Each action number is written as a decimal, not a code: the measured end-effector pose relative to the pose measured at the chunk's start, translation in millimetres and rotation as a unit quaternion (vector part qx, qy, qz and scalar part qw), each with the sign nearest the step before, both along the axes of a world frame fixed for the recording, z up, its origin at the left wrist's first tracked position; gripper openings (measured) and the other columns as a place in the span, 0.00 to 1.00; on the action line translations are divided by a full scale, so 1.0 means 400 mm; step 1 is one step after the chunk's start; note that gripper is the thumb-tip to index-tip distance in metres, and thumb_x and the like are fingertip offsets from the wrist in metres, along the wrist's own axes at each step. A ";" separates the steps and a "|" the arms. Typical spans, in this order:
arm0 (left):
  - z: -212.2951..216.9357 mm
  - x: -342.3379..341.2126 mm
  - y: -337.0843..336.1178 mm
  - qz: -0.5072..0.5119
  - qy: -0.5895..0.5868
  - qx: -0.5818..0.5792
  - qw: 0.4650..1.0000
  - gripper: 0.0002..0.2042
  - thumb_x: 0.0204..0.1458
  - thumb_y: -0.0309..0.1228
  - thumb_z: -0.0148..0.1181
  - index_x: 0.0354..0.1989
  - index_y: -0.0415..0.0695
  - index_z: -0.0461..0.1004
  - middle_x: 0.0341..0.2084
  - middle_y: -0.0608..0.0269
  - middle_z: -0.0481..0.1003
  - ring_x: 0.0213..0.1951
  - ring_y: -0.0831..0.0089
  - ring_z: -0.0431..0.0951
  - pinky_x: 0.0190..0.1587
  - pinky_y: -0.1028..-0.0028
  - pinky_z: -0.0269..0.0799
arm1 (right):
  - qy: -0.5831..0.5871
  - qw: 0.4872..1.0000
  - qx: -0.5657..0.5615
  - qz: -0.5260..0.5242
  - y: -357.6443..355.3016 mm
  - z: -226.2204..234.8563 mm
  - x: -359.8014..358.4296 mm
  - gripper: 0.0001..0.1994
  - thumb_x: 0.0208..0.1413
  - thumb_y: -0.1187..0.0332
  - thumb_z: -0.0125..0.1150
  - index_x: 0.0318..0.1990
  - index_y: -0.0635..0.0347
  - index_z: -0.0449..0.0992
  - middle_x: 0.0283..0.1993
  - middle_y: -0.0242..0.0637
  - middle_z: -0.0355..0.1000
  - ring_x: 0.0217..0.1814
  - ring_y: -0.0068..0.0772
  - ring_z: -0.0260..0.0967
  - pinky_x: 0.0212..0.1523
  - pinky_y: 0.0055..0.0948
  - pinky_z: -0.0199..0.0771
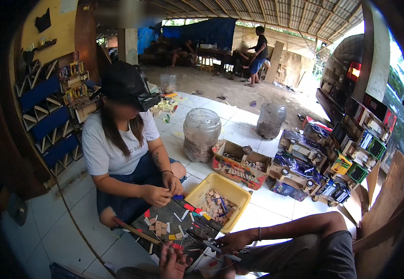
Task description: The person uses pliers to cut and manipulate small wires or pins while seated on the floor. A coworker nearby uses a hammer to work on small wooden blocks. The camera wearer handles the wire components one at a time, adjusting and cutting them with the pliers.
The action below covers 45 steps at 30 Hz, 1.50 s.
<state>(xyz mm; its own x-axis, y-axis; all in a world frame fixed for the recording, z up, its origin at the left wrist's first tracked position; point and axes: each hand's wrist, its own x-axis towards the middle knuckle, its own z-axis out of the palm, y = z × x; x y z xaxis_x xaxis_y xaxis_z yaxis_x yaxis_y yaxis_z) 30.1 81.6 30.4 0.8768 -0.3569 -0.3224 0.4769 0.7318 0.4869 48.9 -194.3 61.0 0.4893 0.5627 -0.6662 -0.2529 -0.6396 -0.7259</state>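
My right hand [235, 242], with a bracelet at the wrist, is closed around dark pliers [205, 240] above a dark work board [139, 222]. Low in the view, my left hand [172, 264] is raised with its fingers bent together on a thin wire [211, 269], which curves toward the pliers. A hammer [136, 231] with a wooden handle lies slantwise beside my left hand. Small wooden blocks [157, 226] and red, white and yellow strips are scattered over the board.
Across the board, a seated person in a white shirt [118, 144] works with both hands together. Beyond stand a yellow basin [242, 197] of wooden pieces, a cardboard box [239, 169] and cloudy plastic containers [202, 135]. Wooden toy trucks [299, 162] are piled at the right.
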 end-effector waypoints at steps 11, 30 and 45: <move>0.019 -0.004 0.000 0.010 -0.038 0.056 0.998 0.19 0.65 0.33 0.44 0.64 0.53 0.54 0.37 0.66 0.69 0.34 0.77 0.71 0.46 0.57 0.73 | -0.107 0.994 0.002 -0.017 0.013 -0.024 -0.021 0.20 0.58 0.61 0.59 0.52 0.64 0.69 0.35 0.38 0.72 0.37 0.27 0.71 0.36 0.30 0.73; -0.038 -0.026 -0.001 -0.111 -0.049 0.146 0.982 0.13 0.62 0.31 0.52 0.54 0.47 0.66 0.41 0.63 0.73 0.35 0.79 0.74 0.44 0.70 0.77 | -0.116 0.989 -0.080 -0.043 0.093 0.057 -0.048 0.20 0.59 0.57 0.54 0.55 0.55 0.69 0.41 0.43 0.75 0.50 0.39 0.70 0.55 0.36 0.64; -0.052 -0.021 -0.002 -0.150 -0.059 0.145 0.976 0.13 0.63 0.34 0.50 0.54 0.47 0.65 0.40 0.63 0.70 0.36 0.79 0.72 0.46 0.64 0.79 | -0.154 0.983 -0.087 -0.049 0.100 0.035 -0.058 0.21 0.61 0.52 0.52 0.54 0.56 0.69 0.42 0.46 0.71 0.48 0.37 0.68 0.48 0.39 0.68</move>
